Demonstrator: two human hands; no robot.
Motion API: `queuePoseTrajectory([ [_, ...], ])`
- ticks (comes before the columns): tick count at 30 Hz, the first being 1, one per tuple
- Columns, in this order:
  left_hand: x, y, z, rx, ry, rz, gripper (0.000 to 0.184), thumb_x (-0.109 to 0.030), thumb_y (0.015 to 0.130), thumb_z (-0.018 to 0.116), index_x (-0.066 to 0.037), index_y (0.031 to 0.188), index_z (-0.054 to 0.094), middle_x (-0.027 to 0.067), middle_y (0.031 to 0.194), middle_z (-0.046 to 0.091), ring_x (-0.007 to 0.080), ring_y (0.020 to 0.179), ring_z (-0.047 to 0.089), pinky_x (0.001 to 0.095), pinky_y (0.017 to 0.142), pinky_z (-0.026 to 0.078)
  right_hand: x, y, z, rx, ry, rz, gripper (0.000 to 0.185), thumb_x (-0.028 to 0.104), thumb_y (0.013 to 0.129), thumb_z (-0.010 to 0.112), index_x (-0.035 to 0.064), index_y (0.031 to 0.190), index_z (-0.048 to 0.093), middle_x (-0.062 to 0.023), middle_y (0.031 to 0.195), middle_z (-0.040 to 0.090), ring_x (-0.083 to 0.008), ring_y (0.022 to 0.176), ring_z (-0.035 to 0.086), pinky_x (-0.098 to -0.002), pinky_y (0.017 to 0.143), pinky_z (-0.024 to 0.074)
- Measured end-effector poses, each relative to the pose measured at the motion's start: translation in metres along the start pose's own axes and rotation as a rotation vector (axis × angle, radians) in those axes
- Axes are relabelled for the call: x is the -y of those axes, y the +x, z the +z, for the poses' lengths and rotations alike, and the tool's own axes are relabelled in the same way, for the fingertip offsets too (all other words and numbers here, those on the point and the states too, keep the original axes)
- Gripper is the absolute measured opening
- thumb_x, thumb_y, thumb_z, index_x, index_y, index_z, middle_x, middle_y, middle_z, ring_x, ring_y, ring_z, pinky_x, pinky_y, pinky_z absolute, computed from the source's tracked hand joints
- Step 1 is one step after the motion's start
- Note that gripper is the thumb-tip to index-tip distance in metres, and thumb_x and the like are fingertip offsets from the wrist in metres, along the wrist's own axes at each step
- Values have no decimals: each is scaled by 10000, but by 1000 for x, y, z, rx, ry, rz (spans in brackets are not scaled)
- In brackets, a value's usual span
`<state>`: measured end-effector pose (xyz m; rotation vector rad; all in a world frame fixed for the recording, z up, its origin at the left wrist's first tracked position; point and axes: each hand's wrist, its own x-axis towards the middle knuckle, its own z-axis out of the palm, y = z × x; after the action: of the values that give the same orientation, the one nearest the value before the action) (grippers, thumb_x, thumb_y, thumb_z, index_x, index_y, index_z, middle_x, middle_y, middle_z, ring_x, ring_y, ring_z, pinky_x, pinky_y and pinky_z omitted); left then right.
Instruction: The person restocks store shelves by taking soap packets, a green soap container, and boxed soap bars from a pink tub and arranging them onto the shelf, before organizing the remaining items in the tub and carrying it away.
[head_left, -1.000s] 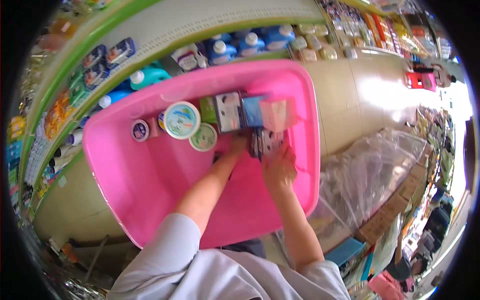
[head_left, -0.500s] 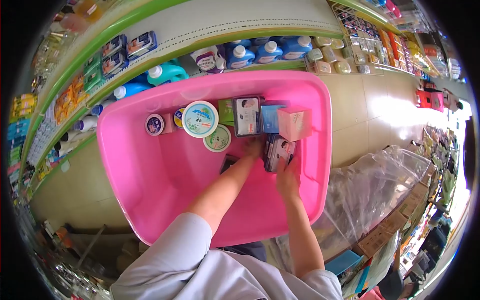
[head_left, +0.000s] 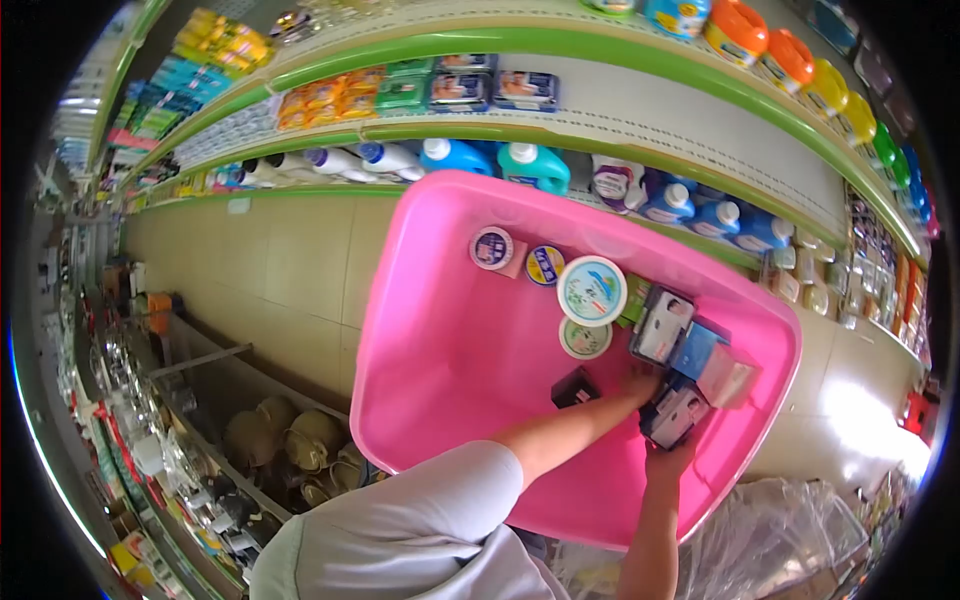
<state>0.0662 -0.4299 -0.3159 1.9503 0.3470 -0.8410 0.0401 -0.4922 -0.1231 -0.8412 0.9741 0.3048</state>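
A large pink tub [head_left: 440,410] stands in front of me, holding several packaged goods. Both arms reach into it from below. At its right side, my right hand [head_left: 669,462] grips the near end of a dark pack with a pale label [head_left: 677,417]. My left hand [head_left: 640,382] is against this pack's left side, its fingers mostly hidden. Just above lies a similar dark pack [head_left: 663,325], with a blue box [head_left: 699,347] and a pale pink box [head_left: 728,377] to its right. A small black box [head_left: 575,388] lies on the tub floor, left of my left forearm.
Round tubs with white-green lids [head_left: 592,291] and smaller round tins [head_left: 492,248] sit along the tub's far side. Beyond the rim runs a shelf [head_left: 640,120] with detergent bottles [head_left: 533,166] and packs. Clear plastic sheeting [head_left: 770,525] lies at the lower right; brown hats [head_left: 312,440] lie at left.
My view has swung left, so the tub and shelf appear farther right and tilted. The black box shows more fully. Both hands stay at the lower dark pack.
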Motion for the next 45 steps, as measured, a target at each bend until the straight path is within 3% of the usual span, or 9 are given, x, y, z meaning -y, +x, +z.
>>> queuePoseTrajectory([
  [4, -3, 6, 8, -23, -243, 11, 497, -460, 861, 229, -235, 1299, 299, 112, 1394, 187, 383, 1251, 174, 525, 992, 169, -2, 7, -1, 210, 29, 17, 459, 381, 852, 349, 136, 1237, 402, -72, 1222, 443, -272, 1123, 418, -448, 910, 360],
  [12, -27, -19, -17, 26, -313, 17, 512, -445, 866, 216, -202, 1313, 274, 126, 1397, 159, 371, 1268, 138, 528, 1001, 142, -11, 24, -22, 274, 49, 97, 552, 428, 779, 432, 151, 1254, 379, -53, 1227, 440, -254, 1110, 425, -428, 891, 378],
  [18, -34, -41, -52, 100, -193, 23, 481, -380, 846, 327, -158, 1273, 323, 180, 1340, 251, 407, 1224, 223, 565, 949, 235, -36, 66, -61, 328, -47, -11, 513, 480, 837, 370, 169, 1245, 385, -49, 1225, 441, -249, 1110, 426, -432, 903, 374],
  [20, -27, -31, -36, 23, -475, -29, 472, -338, 834, 359, -136, 1260, 335, 198, 1312, 280, 417, 1197, 269, 585, 911, 275, -39, 70, -68, 308, -74, -42, 547, 528, 820, 384, 181, 1243, 387, -33, 1227, 440, -240, 1103, 431, -430, 893, 380],
  [23, -25, -24, -25, -7, -77, 127, 459, -333, 840, 339, -122, 1247, 347, 191, 1298, 299, 407, 1193, 286, 560, 910, 296, -42, 65, -59, 294, -13, -66, 499, 435, 869, 339, 137, 1270, 342, -60, 1265, 391, -248, 1136, 397, -407, 927, 360],
  [26, -16, -9, -2, -45, -217, 59, 455, -331, 842, 329, -130, 1249, 348, 184, 1301, 308, 391, 1190, 302, 531, 914, 312, -27, 82, -41, 730, -67, 53, 476, 432, 872, 340, 164, 1265, 351, -53, 1263, 397, -236, 1140, 391, -414, 921, 361],
  [30, -26, -20, -17, -20, -137, 28, 447, -334, 845, 317, -145, 1248, 358, 174, 1297, 326, 368, 1190, 315, 497, 927, 314, -28, 80, -49, 489, 123, 192, 450, 392, 889, 310, 143, 1264, 339, -50, 1279, 378, -223, 1143, 384, -417, 924, 353],
  [32, -21, -11, -9, -47, 19, 107, 427, -334, 843, 324, -154, 1224, 396, 163, 1283, 350, 350, 1187, 326, 503, 925, 307, -37, 94, -76, 778, 222, 229, 529, 454, 872, 286, 116, 1276, 336, -85, 1307, 354, -236, 1186, 341, -422, 1000, 239],
  [45, -47, -65, -82, 81, 8, 36, 430, -422, 854, 308, -201, 1201, 435, 122, 1324, 317, 330, 1226, 281, 533, 963, 226, -49, 36, 47, 917, 207, 164, 495, 413, 873, 281, 113, 1259, 358, -81, 1290, 373, -243, 1169, 356, -417, 994, 249],
])
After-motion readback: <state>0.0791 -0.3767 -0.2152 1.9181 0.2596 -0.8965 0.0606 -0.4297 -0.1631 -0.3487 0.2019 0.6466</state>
